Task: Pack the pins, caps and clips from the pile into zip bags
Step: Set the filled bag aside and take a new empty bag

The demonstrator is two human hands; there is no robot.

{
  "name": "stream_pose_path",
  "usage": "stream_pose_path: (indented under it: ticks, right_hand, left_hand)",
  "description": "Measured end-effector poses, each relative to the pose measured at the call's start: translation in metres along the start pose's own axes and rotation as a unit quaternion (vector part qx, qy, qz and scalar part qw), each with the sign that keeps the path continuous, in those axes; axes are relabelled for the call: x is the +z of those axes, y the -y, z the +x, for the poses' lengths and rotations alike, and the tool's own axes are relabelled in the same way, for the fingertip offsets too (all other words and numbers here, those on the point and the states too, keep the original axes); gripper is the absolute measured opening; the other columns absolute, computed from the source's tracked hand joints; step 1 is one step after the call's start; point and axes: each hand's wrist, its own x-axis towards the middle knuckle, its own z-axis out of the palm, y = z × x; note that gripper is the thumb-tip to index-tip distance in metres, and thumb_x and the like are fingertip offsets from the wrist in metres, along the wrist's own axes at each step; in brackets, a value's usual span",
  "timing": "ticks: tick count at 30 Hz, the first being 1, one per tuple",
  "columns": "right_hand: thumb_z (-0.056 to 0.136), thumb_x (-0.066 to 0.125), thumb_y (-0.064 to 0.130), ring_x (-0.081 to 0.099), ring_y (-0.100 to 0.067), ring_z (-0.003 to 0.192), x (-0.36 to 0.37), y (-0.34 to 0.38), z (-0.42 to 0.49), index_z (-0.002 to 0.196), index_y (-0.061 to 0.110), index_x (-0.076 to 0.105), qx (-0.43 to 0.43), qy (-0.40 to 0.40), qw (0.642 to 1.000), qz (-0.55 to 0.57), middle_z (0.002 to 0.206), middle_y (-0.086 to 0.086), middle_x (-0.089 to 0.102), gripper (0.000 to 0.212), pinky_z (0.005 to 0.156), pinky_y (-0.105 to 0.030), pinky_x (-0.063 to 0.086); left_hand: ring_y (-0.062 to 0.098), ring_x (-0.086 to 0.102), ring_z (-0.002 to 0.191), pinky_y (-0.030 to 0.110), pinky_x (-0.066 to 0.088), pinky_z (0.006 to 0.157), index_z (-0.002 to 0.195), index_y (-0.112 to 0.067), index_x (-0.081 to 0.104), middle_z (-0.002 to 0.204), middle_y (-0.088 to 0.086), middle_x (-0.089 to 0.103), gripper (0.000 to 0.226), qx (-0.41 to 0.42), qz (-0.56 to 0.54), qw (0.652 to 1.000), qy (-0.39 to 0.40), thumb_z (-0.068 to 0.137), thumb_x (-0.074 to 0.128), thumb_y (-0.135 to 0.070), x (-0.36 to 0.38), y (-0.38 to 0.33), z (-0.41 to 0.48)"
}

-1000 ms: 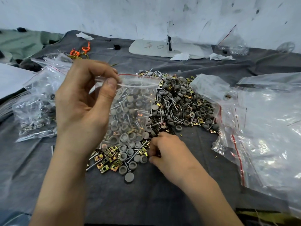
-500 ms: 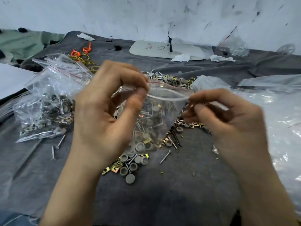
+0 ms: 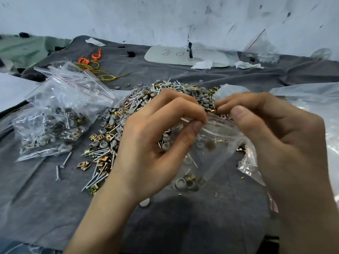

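The clear plastic zip bag with the red line at its mouth (image 3: 218, 142) hangs between your hands, over the near edge of the pile of silver pins, grey round caps and brass clips (image 3: 128, 114). Your left hand (image 3: 156, 143) pinches the bag mouth between thumb and curled fingers; your right hand (image 3: 278, 142) pinches it just beside. Filled clear bags (image 3: 55, 121) lie left on the dark grey cloth (image 3: 45, 208)

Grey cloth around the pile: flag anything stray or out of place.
Two pins lie loose left of the pile, beside the filled bags. One grey cap sits alone on the cloth, nearest the person. Nothing looks damaged.
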Motion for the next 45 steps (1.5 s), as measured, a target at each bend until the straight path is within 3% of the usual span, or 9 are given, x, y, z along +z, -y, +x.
stream_pose_path:
  ticks: [5,8,10,16,26,32,36,39,45]
  right_hand:
    - [0.088,0.06,0.017,0.066,-0.001,0.081,-0.001,-0.023,0.002,0.081,0.025,0.072,0.099,-0.081,0.991,0.037,0.085,0.01,0.072,0.016,0.07,-0.011,0.049]
    - [0.085,0.067,0.005,0.06,0.009,0.064,0.012,-0.051,0.0,0.069,0.028,0.066,0.213,0.04,0.974,-0.06,0.062,0.018,0.066,0.028,0.06,-0.004,0.043]
    - [0.082,0.071,0.004,0.061,0.002,0.068,0.027,-0.063,-0.006,0.065,0.03,0.062,0.26,0.163,0.942,-0.134,0.063,0.016,0.063,0.032,0.072,-0.015,0.05]
    - [0.082,0.072,0.022,0.046,-0.02,0.103,0.054,-0.078,-0.019,0.094,0.025,0.067,0.198,0.271,0.885,-0.322,0.086,0.009,0.045,0.014,0.088,-0.031,0.043]
    - [0.087,0.067,0.029,0.03,-0.014,0.113,0.063,-0.073,-0.022,0.104,0.03,0.069,0.135,0.287,0.888,-0.333,0.105,0.011,0.047,0.017,0.1,-0.033,0.033]
    - [0.092,0.061,0.025,0.039,-0.016,0.111,0.059,-0.075,-0.017,0.1,0.018,0.072,0.105,0.233,0.919,-0.299,0.098,0.01,0.053,0.015,0.094,-0.021,0.029]
    - [0.083,0.072,0.021,0.06,-0.005,0.087,0.036,-0.056,-0.006,0.081,0.03,0.069,0.15,0.033,0.98,-0.127,0.088,0.014,0.066,0.01,0.076,-0.016,0.042]
    - [0.085,0.069,0.024,0.063,0.002,0.077,0.015,-0.029,-0.001,0.084,0.03,0.069,0.07,-0.075,0.995,-0.007,0.084,0.014,0.07,0.006,0.068,-0.007,0.044]
    - [0.09,0.061,0.022,0.062,-0.012,0.093,0.011,-0.006,-0.001,0.092,0.025,0.064,-0.03,-0.067,0.997,0.031,0.095,0.0,0.065,0.005,0.082,-0.02,0.046]
  left_hand:
    - [0.021,0.063,0.1,0.041,0.052,0.079,0.096,-0.019,0.063,0.103,0.003,0.061,0.012,-0.015,-0.005,0.999,-0.033,0.095,0.054,-0.011,-0.002,0.005,-0.001]
    - [0.021,0.062,0.1,0.042,0.052,0.081,0.098,-0.021,0.061,0.102,-0.004,0.06,0.011,-0.025,0.002,0.997,-0.075,0.096,0.053,-0.014,-0.009,0.011,-0.001]
    - [0.022,0.061,0.099,0.034,0.05,0.083,0.092,-0.024,0.06,0.101,-0.001,0.06,0.015,-0.02,0.008,0.994,-0.105,0.097,0.053,-0.011,-0.014,0.015,0.0]
    - [0.02,0.06,0.099,0.024,0.046,0.086,0.099,-0.016,0.055,0.099,0.006,0.059,0.012,-0.01,0.037,0.99,-0.139,0.098,0.051,-0.005,-0.026,0.024,-0.001]
    - [0.026,0.059,0.097,0.023,0.046,0.084,0.101,-0.011,0.054,0.099,0.016,0.06,0.009,-0.022,0.056,0.985,-0.16,0.098,0.05,-0.003,-0.039,0.031,-0.004]
    - [0.021,0.059,0.098,0.022,0.046,0.084,0.1,-0.014,0.055,0.098,0.013,0.06,0.011,-0.033,0.043,0.987,-0.149,0.097,0.051,-0.004,-0.037,0.029,-0.004]
    - [0.022,0.061,0.099,0.025,0.047,0.082,0.096,-0.022,0.057,0.097,0.009,0.061,0.015,-0.035,0.017,0.993,-0.111,0.096,0.051,-0.008,-0.035,0.022,-0.002]
    - [0.023,0.062,0.1,0.029,0.05,0.08,0.09,-0.024,0.061,0.101,0.004,0.062,0.016,-0.037,-0.001,0.998,-0.046,0.094,0.052,-0.011,-0.03,0.018,-0.002]
    - [0.022,0.063,0.102,0.042,0.055,0.077,0.09,-0.019,0.065,0.105,0.0,0.063,0.012,-0.054,-0.031,0.998,0.008,0.093,0.055,-0.014,-0.021,0.012,-0.001]
